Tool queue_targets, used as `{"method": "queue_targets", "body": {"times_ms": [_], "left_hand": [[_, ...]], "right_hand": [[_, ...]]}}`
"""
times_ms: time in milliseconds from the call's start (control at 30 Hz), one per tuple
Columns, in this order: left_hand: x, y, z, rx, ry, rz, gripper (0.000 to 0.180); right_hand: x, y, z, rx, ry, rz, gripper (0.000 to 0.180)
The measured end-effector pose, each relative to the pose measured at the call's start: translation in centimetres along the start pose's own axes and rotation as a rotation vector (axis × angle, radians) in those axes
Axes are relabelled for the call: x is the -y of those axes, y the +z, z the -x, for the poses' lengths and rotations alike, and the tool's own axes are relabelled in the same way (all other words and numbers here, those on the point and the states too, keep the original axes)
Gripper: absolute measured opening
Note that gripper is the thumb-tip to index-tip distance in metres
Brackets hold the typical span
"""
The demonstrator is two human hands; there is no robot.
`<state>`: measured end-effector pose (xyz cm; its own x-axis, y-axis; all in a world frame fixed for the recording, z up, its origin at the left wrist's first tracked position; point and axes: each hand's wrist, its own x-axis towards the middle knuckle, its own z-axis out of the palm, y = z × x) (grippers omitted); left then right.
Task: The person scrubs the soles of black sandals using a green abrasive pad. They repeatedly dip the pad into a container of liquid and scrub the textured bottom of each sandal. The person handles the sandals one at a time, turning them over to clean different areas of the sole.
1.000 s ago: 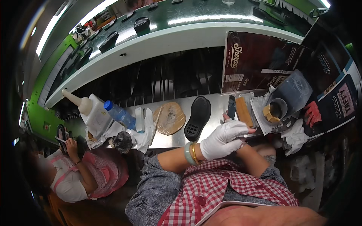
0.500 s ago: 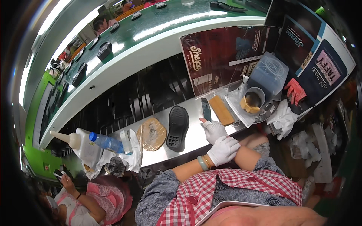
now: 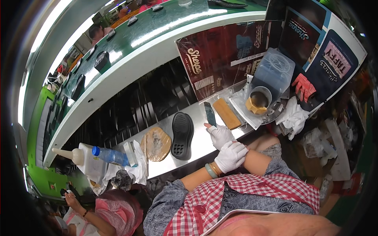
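Observation:
My left hand [image 3: 231, 156], in a white glove with bangles at its wrist, lies across my right wrist with its fingers laid flat. Beyond it my right hand [image 3: 221, 136], also gloved, rests at the bench edge with one bare fingertip stretched out; its other fingers are partly hidden. That hand meets the near end of a narrow dark flat bar [image 3: 210, 113], and I see no clear grip on it. A tan block [image 3: 226, 113] lies right of the bar. To the left is a black shoe sole [image 3: 182, 135], beside a round tan disc [image 3: 156, 144] with a grey smudged middle.
At the left stand a white squeeze bottle [image 3: 91, 161] and a blue-capped clear bottle [image 3: 112, 156]. A cup [image 3: 260, 98] and a clear plastic tub [image 3: 274, 72] are at the right, near a red glove [image 3: 304, 87]. Shoe soles sit on the green belt [image 3: 157, 25]. A co-worker's hand [image 3: 72, 200] shows lower left.
The whole view has shifted and turned slightly, so the bench items appear a little further left. My hands stay crossed in the same pose.

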<state>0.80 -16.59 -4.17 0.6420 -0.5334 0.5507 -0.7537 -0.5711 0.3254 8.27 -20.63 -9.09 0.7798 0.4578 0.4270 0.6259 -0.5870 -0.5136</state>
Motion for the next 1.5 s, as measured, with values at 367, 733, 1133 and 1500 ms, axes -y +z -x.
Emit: {"method": "queue_targets", "body": {"times_ms": [367,733,1133,1500], "left_hand": [[0.1,0.3,0.3,0.016,-0.005,0.008,0.031],[0.3,0.4,0.8,0.01,0.01,-0.022,0.037],[0.2,0.4,1.0,-0.006,0.024,-0.033,0.04],[0.1,0.5,1.0,-0.013,0.02,-0.042,0.04]], "right_hand": [[0.6,-0.8,-0.2,0.043,0.019,-0.007,0.032],[0.5,-0.7,-0.2,0.015,-0.029,0.017,0.031],[0.4,-0.4,-0.1,0.0,-0.042,0.029,0.031],[0.4,-0.7,0.0,0.006,-0.061,-0.006,0.033]]}}
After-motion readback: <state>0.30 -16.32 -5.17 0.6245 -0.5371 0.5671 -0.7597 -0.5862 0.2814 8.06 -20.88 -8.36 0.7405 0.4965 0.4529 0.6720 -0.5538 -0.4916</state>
